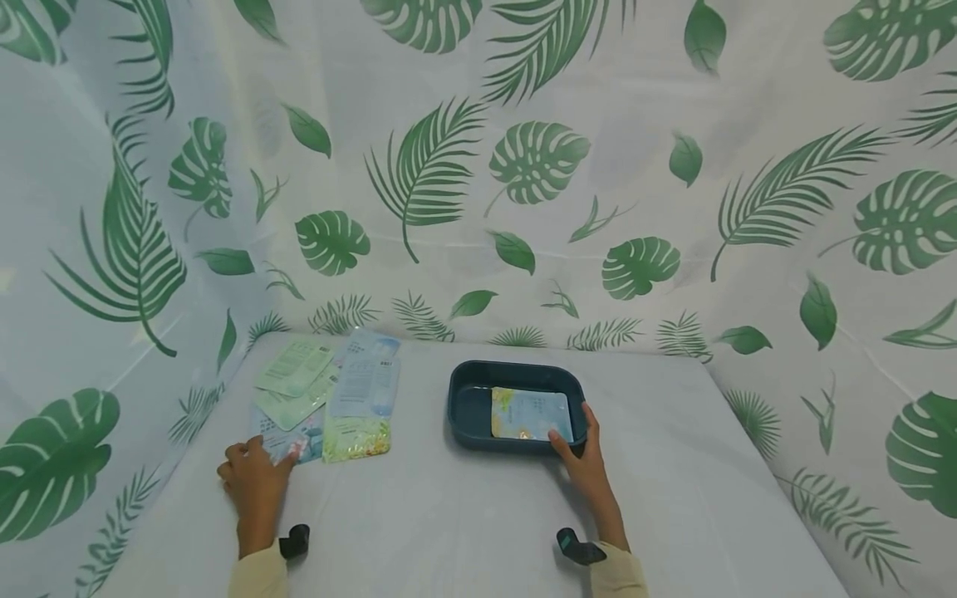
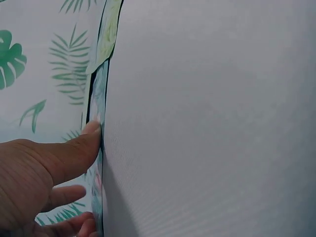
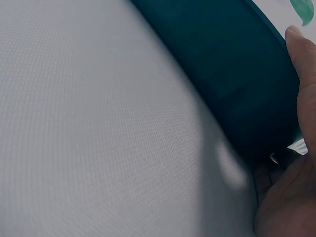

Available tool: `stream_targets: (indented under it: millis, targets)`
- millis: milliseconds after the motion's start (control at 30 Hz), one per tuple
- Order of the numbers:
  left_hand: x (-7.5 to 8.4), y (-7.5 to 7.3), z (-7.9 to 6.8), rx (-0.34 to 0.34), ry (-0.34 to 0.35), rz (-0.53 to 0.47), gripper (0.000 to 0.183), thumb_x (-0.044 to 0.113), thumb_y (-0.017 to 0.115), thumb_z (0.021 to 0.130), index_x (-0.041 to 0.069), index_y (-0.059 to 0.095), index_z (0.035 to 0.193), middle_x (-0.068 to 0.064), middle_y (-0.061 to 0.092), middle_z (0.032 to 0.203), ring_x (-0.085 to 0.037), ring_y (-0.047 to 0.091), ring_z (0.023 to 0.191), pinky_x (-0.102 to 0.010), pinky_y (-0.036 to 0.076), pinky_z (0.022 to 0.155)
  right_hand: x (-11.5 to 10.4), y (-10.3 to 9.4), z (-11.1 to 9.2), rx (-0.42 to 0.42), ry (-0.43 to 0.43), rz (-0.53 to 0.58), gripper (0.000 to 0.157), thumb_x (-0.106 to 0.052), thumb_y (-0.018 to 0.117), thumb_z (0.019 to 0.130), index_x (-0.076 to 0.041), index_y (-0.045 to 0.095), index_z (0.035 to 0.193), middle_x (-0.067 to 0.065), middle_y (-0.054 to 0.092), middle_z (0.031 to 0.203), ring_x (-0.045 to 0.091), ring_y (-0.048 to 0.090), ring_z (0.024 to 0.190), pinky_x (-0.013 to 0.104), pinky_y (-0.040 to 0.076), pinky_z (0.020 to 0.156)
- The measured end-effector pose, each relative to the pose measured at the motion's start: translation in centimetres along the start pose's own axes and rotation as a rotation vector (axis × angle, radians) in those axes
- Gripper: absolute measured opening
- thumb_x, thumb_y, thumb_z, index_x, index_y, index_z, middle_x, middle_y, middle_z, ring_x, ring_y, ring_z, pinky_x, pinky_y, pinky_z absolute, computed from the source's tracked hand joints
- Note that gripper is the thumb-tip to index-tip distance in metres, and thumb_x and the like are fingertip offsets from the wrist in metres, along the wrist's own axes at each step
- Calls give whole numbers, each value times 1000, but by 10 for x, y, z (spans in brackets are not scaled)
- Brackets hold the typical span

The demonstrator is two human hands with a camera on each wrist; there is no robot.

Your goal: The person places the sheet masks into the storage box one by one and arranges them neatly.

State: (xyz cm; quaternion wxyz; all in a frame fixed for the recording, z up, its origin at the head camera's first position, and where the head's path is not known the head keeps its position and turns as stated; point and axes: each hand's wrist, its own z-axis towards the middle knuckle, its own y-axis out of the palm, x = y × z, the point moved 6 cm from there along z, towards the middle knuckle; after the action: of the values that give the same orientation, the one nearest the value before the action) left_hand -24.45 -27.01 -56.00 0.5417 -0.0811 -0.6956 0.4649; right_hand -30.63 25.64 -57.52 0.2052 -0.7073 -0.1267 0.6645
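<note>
My left hand point(image 1: 256, 486) is at the near edge of a blue flat sachet point(image 1: 271, 428), its fingers spread and its thumb touching the packet. Edge-on in the left wrist view, the thumb point(image 2: 81, 145) lies against the sachet edge. My right hand point(image 1: 589, 465) grips the near right corner of a dark blue rectangular bin point(image 1: 467, 442), thumb over the rim and fingers round the outside. Inside the bin lies a blue and yellow sachet point(image 1: 531, 414). The bin's outer wall point(image 3: 227, 64) fills much of the right wrist view.
Several more sachets overlap left of the bin: a pale green one point(image 1: 295, 365), a pale blue one point(image 1: 365, 386) and a yellow-green one point(image 1: 357, 438). All rest on a white-covered table point(image 1: 419, 523). Behind it hangs a leaf-printed curtain point(image 1: 434, 282).
</note>
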Motion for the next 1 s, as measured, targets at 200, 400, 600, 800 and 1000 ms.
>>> stream_targets:
  millis: [200, 400, 600, 800, 1000]
  targets:
    - [-9, -4, 8, 14, -66, -129, 83, 10, 75, 82, -17, 24, 141, -45, 21, 131, -56, 21, 117, -63, 21, 98, 0, -2, -1, -1, -8, 11, 89, -48, 61, 93, -35, -1, 156, 9, 0, 166, 38, 1, 152, 66, 9, 115]
    - [-11, -9, 15, -25, -122, -122, 90, 15, 76, 82, -14, 18, 144, -47, 25, 132, -59, 24, 122, -66, 20, 103, -1, -2, 1, 3, -15, 25, 90, -48, 62, 93, -35, 0, 156, 9, 0, 166, 38, 1, 152, 66, 9, 115]
    - [-20, -13, 14, -24, -175, -118, 73, 12, 69, 86, -17, 28, 139, -43, 42, 129, -58, 41, 118, -64, 33, 100, 0, -3, 0, 4, -21, 21, 89, -48, 62, 93, -34, 1, 157, 10, 2, 166, 38, 3, 152, 66, 10, 115]
    - [-27, -16, 9, 19, -190, -153, 40, 10, 57, 93, -18, 46, 120, -37, 53, 114, -49, 46, 106, -60, 38, 92, 1, -4, 0, -3, -18, 23, 89, -49, 62, 92, -35, 2, 156, 10, 3, 166, 38, 3, 152, 66, 11, 115]
    - [-29, -21, 6, 21, -140, -107, 30, 11, 53, 94, -16, 49, 108, -33, 55, 98, -43, 48, 90, -54, 41, 76, 0, -3, 0, -5, -6, 28, 90, -47, 63, 92, -34, 3, 157, 12, 4, 165, 40, 4, 151, 67, 12, 114]
